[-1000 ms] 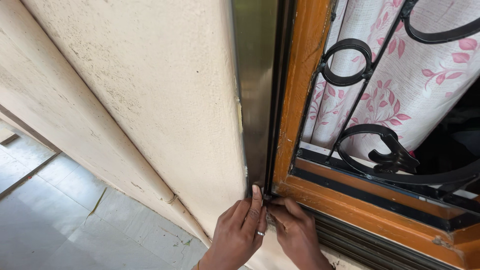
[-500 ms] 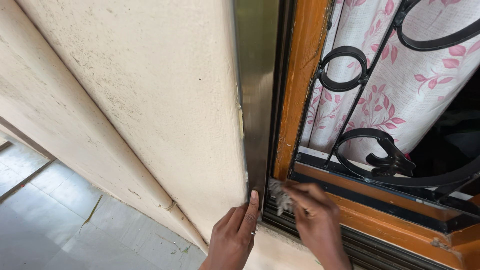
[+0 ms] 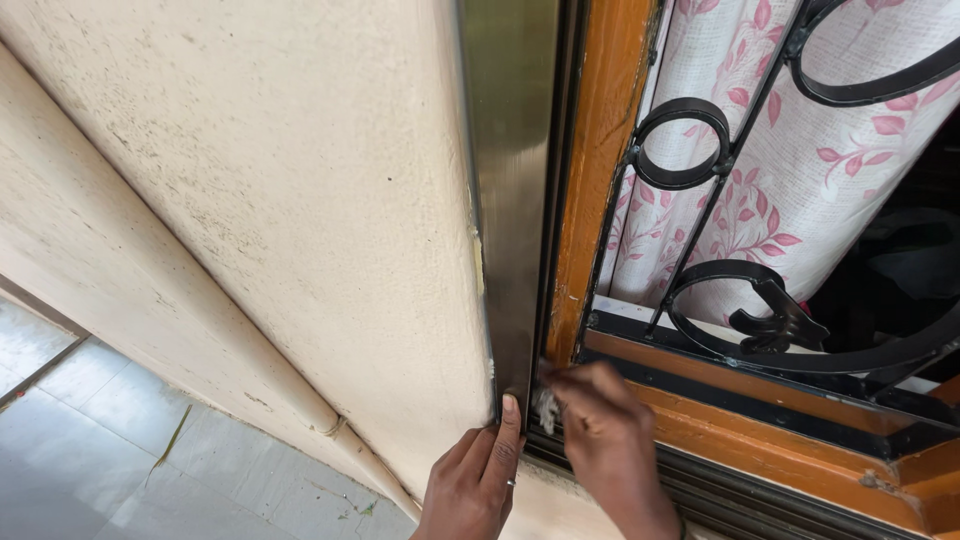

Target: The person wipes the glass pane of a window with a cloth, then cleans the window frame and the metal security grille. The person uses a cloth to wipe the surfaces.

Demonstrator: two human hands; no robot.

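— What is that pale thing in the right hand?

— A small wad of cloth, or cotton; I cannot tell which. It sits at the bottom end of the metal strip, in the corner where the strip meets the wooden window frame. The right grip is pinched on it with the fingertips.

— How would it handle?

— I think it is soft and very light, it squashes easily, so a fingertip pinch at its middle is enough. The strip looks stiff and smooth.

— And the left hand?

— It holds nothing. It lies flat on the cream wall, one finger pointing up along the strip's edge.

— Any change from a moment ago?

— Little. The right hand has slid a bit toward the strip; the left has stayed. Behind the iron grille hangs the flowered curtain.
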